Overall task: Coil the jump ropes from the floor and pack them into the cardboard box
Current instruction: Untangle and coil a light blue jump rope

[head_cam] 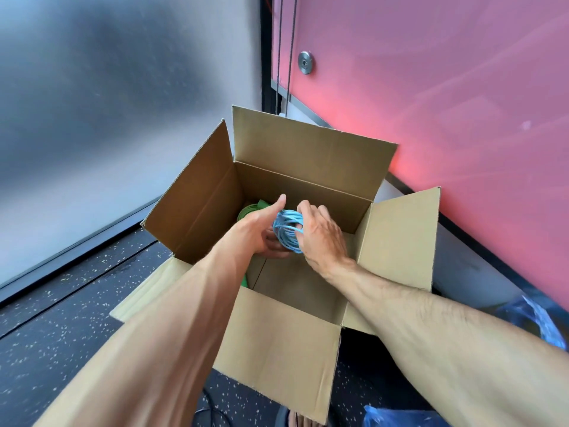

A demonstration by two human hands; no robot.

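Walls first: grey wall [92,118] well beyond left hand, pink panel [431,103] beyond and to outer side of right hand, round metal fitting [305,62] on it, two thin cords [284,41] hanging just beside its edge. Dark speckled floor [61,318] under left forearm. Cardboard box [277,343] sits on floor, all four flaps open, both forearms reaching over near flap into it. Blue plastic bag [535,322] on floor below right forearm, outside box; more blue plastic at bottom edge. Left hand [264,232] inside box opening, thumb stretched up and away, fingers curled under blue coil, closed on it from left side. Right hand [320,232] just beside left, touching same coil, fingers wrapped over its right side, gripping. Blue jump rope [288,228], coiled into tight bundle, held between both hands, above box interior, not resting on bottom. Green jump rope [251,211] already in box, beyond and below left hand against left wall, partly hidden by wrist; a green bit also shows under left forearm. Thin dark cable on floor near bottom, under left forearm, blurry.
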